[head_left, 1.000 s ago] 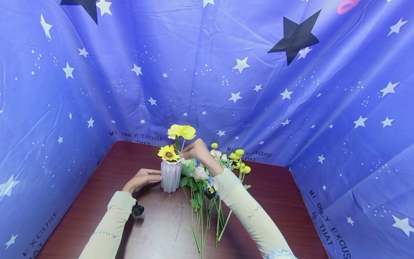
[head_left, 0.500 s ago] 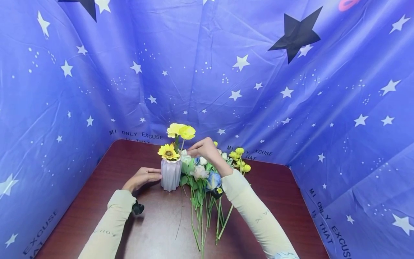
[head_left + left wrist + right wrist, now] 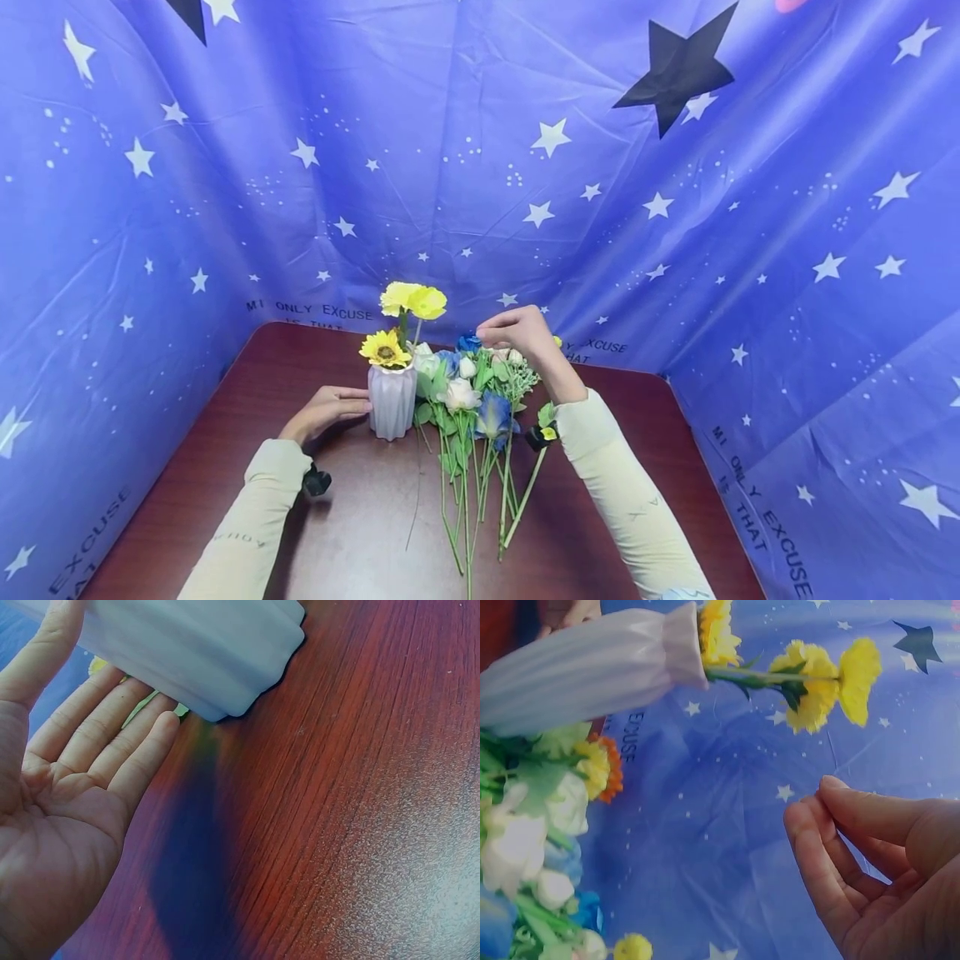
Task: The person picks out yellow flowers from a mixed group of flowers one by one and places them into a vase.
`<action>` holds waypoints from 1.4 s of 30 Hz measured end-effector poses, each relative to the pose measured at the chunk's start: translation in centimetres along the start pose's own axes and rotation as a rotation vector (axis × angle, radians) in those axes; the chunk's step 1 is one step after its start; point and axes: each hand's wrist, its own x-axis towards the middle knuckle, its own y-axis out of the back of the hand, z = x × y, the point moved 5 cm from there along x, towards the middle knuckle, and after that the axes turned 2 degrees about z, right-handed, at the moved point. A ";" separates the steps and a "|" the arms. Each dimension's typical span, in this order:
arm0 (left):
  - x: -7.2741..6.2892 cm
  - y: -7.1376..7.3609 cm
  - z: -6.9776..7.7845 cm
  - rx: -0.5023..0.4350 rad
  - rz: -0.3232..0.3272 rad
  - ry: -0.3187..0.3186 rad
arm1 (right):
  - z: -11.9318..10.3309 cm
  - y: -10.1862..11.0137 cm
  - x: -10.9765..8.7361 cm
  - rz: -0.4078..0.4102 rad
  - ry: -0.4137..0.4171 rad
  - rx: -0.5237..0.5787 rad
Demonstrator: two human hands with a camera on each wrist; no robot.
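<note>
A pale fluted vase (image 3: 392, 404) stands upright on the table, holding a sunflower (image 3: 386, 348) and taller yellow flowers (image 3: 412, 302). My left hand (image 3: 327, 408) rests at the vase's left side; in the left wrist view its fingers (image 3: 90, 727) are straight, with the tips by the vase wall and the thumb apart. My right hand (image 3: 527, 335) hovers above the loose flowers, right of the vase. In the right wrist view that hand (image 3: 885, 877) has loosely bent fingers, thumb near the fingertips, and nothing held.
Right of the vase lies a bunch of loose artificial flowers, among them a white rose (image 3: 459, 395) and a blue flower (image 3: 493, 415), their stems (image 3: 467, 517) pointing toward me. A starry blue curtain (image 3: 450, 167) surrounds the dark red table (image 3: 360, 533).
My right hand has left the thin-stemmed yellow flower at the vase mouth and moved right, over the loose flowers. The left hand stays by the vase. The head view has shifted slightly.
</note>
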 end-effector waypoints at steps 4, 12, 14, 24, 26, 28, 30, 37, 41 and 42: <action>-0.1 0.1 0.1 -0.003 0.002 -0.004 | 0.8 1.2 -0.4 0.019 -0.029 0.012; -0.2 0.0 0.2 -0.007 0.002 -0.019 | 4.3 3.5 -0.8 0.089 -0.113 0.015; -0.2 0.0 0.1 -0.015 0.014 -0.017 | 5.4 3.7 -0.8 0.091 -0.133 0.020; -0.5 0.2 0.0 -0.008 0.067 -0.035 | 11.2 2.9 -1.5 0.063 -0.219 0.016; -0.6 0.1 0.1 -0.013 0.069 -0.035 | 12.4 2.6 -1.7 0.074 -0.241 0.003; -0.7 0.1 0.2 0.009 0.076 -0.041 | 13.6 2.3 -1.9 0.067 -0.261 -0.011; -0.7 0.0 0.2 0.030 0.083 -0.041 | 14.7 2.0 -2.1 0.064 -0.273 -0.020; -0.3 -0.3 -0.1 0.046 0.073 -0.025 | 16.8 1.0 -3.5 0.030 -0.307 -0.042; -0.2 -0.5 -0.1 0.031 0.052 -0.032 | 17.8 0.3 -4.2 -0.013 -0.322 -0.056; -0.3 -0.5 0.0 0.030 0.048 -0.033 | 18.0 0.2 -4.4 -0.018 -0.331 -0.057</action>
